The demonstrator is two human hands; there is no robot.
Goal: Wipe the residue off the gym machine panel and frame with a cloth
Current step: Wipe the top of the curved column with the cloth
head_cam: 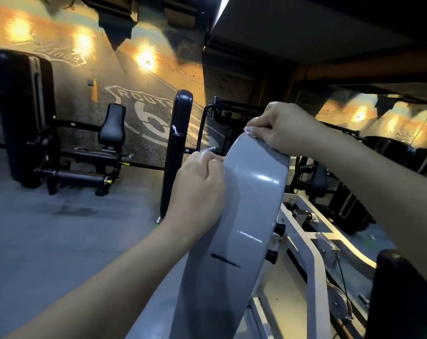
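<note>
Head view. Grey curved panel (252, 204) at centre, rising tilted from the bottom edge to mid-frame; glossy, with bright glints on its face. Black streak (226, 261) low on that face, not yet wiped. White frame (303, 231) just beside it on the right, with two black knobs (278, 228) between frame and panel.

Right hand (281, 128) curled over the panel's top edge, fingertips pressing a small white wad (250, 130) against the rim; probably the cloth, though too little shows to be sure. Left hand (200, 184) balled at the panel's left edge, thumb and forefinger pinching a thin white sliver (207, 149) that pokes out to the left; cannot tell whether film, tape or more cloth.

Judged by look: panel rigid, smooth and slippery, fixed to the machine, so no need to lift, only to brace at the edges as now. Wad light, soft, easily crumpled; best kept under flat fingertips and dragged with firm pressure down toward the streak. Black machines behind, well apart.
</note>
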